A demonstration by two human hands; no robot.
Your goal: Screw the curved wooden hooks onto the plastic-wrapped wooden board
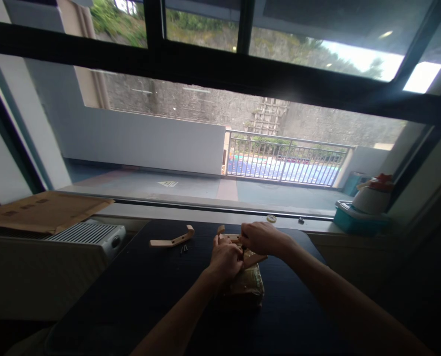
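Currently | pale wooden piece (pixel 220 230), curled end | left hand (pixel 225 258) clasping it | right hand (pixel 263 238) gripping thin dark tool (pixel 243 253)

Both hands (pixel 225 258) and both forearms (pixel 337 291) are bare, the forearms slender and narrowing toward the wrists (pixel 287 246).

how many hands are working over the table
2: the left hand on a wooden piece above the wrapped block, the right hand beside it, gripping a mostly hidden tool. No others show.
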